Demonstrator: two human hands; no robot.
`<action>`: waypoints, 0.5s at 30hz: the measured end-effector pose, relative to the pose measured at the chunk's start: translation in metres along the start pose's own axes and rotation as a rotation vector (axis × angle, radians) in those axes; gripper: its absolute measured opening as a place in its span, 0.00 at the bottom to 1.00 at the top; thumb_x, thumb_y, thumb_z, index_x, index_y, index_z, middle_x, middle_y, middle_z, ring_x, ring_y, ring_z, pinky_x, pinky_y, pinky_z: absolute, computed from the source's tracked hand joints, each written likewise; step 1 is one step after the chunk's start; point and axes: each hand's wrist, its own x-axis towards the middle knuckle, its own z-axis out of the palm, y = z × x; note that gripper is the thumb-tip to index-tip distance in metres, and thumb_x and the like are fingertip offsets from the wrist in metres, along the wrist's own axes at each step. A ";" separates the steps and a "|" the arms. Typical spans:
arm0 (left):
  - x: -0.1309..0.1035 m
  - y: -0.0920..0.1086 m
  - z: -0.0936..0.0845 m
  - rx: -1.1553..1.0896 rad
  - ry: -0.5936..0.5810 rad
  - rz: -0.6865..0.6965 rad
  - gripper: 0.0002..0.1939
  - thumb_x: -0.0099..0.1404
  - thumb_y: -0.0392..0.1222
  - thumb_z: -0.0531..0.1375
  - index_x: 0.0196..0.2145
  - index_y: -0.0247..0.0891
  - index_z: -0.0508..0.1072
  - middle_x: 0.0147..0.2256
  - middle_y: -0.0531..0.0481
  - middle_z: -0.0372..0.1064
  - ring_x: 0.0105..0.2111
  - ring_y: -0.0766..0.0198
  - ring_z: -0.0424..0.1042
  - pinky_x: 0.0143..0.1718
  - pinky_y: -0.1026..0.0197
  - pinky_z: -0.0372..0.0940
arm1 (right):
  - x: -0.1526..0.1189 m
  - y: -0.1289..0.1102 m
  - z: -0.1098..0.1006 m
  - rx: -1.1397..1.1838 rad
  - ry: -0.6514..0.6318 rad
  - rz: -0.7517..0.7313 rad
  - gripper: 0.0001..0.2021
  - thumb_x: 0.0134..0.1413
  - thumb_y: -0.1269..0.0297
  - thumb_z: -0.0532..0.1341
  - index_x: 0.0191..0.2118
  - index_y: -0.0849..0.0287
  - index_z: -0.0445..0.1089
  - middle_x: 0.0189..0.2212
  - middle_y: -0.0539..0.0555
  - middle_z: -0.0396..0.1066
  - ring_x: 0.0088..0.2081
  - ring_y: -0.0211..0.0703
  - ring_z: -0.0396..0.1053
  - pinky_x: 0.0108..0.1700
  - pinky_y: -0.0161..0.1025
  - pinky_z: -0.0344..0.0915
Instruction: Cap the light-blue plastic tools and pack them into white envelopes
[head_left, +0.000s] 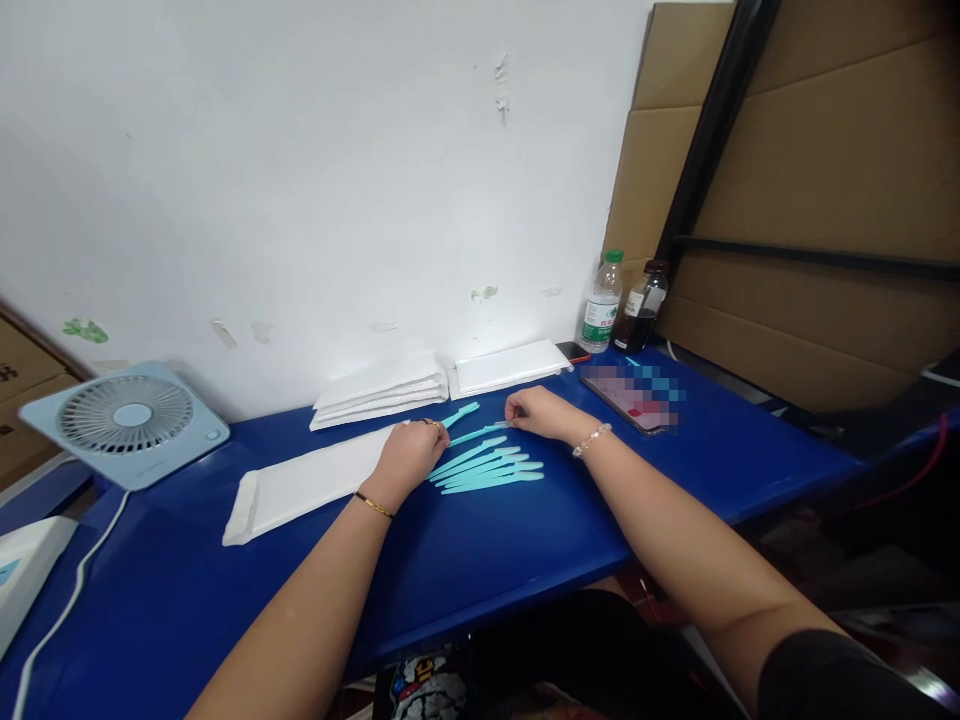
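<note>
Several turquoise sticks (491, 478) lie fanned out on the blue table (450, 585). Just beyond them, my left hand (411, 455) is closed on the handle end of a turquoise stick (472, 434). At that stick's other end, my right hand (536, 412) has its fingertips pinched at a small clear piece. Another turquoise stick (461, 413) lies farther back, partly behind my left hand. Under and beside my left hand is a long white packet (307, 490).
White packets (382, 388) and another white stack (510, 368) lie along the wall. At the left stands a blue fan (135, 420). Phones (626, 400) and two bottles (601, 310) are at the right back.
</note>
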 end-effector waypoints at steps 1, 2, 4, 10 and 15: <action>0.000 0.001 0.000 -0.015 -0.001 0.009 0.12 0.65 0.38 0.51 0.29 0.38 0.72 0.31 0.48 0.73 0.31 0.60 0.71 0.33 0.61 0.57 | 0.000 -0.002 0.001 0.011 -0.005 -0.022 0.06 0.45 0.76 0.60 0.30 0.61 0.73 0.28 0.52 0.74 0.28 0.36 0.68 0.31 0.31 0.59; 0.000 0.002 0.000 -0.033 -0.005 0.016 0.12 0.65 0.39 0.51 0.29 0.38 0.72 0.31 0.48 0.73 0.31 0.60 0.71 0.33 0.61 0.57 | 0.001 -0.003 0.001 0.027 -0.017 -0.043 0.06 0.45 0.76 0.60 0.30 0.60 0.73 0.28 0.51 0.74 0.28 0.36 0.68 0.31 0.31 0.59; -0.001 0.003 0.000 -0.066 -0.008 0.008 0.12 0.65 0.40 0.51 0.29 0.39 0.72 0.30 0.49 0.73 0.31 0.61 0.71 0.33 0.61 0.58 | 0.000 -0.003 -0.001 0.065 -0.036 -0.064 0.06 0.46 0.75 0.60 0.30 0.60 0.74 0.27 0.50 0.74 0.28 0.36 0.68 0.31 0.31 0.60; 0.003 -0.007 0.004 -0.039 0.117 -0.160 0.15 0.62 0.49 0.57 0.43 0.40 0.71 0.41 0.46 0.71 0.41 0.55 0.69 0.37 0.60 0.60 | -0.002 0.026 -0.019 -0.039 0.241 0.145 0.09 0.49 0.74 0.59 0.34 0.59 0.75 0.34 0.54 0.75 0.36 0.42 0.70 0.40 0.35 0.63; 0.005 -0.013 0.006 0.013 0.062 -0.164 0.11 0.64 0.45 0.54 0.39 0.40 0.73 0.39 0.47 0.72 0.39 0.57 0.70 0.36 0.60 0.60 | 0.002 0.035 -0.010 -0.104 0.117 0.010 0.13 0.48 0.74 0.62 0.40 0.57 0.75 0.41 0.55 0.73 0.39 0.42 0.70 0.42 0.34 0.63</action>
